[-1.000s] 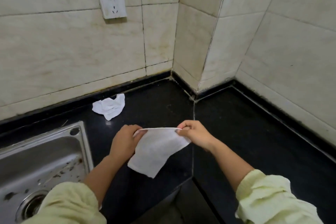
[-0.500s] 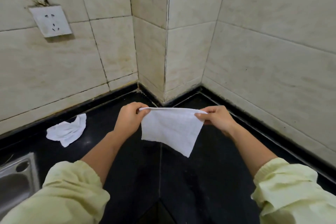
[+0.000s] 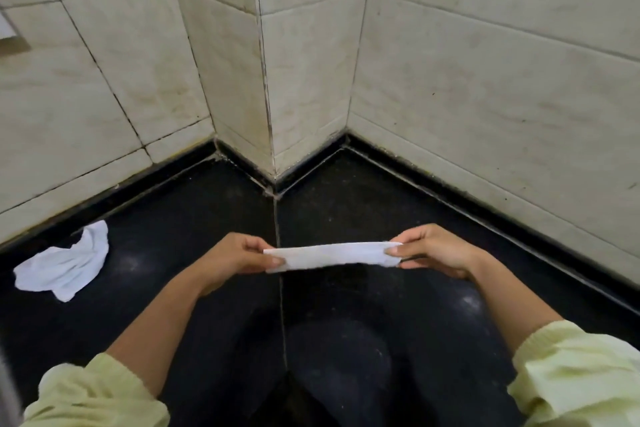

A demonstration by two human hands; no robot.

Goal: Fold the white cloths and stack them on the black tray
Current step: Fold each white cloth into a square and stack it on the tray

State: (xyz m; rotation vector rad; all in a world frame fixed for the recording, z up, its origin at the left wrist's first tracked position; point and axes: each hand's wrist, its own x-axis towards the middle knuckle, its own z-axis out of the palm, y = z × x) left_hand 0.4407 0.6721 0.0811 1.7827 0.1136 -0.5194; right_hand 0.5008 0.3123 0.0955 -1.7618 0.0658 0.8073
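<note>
What moved: half a second back the held cloth (image 3: 332,255) hangs as a wide sheet with one corner drooping. Now it shows as a narrow flat strip pulled level between both hands. The view has also swung right, so the sink has dropped out and the wall socket (image 3: 7,32) is just a sliver at the upper left edge.
Left hand: the left hand (image 3: 239,258) pinches the strip's left end, thumb on top, other fingers curled underneath.
Right hand: the right hand (image 3: 433,251) pinches the right end the same way, thumb on the near edge, fingers tucked below.
Held cloth: middle of the frame, a bit below centre, up off the black surface (image 3: 363,198), right over the seam where the two slabs meet. It's a little blurred, so I can't tell how many layers it has.
Other cloth: a second white cloth (image 3: 65,265), all crumpled, lies on the surface at the left edge of the frame. It's well apart from the hands and near the foot of the tiled wall (image 3: 467,87).
Sleeves: pale yellow-green, pushed up the forearms, left cuff (image 3: 93,395) in the lower left corner, right cuff (image 3: 575,374) in the lower right.
Lower left edge: a thin grey metallic bit, too little showing to say what it is.
</note>
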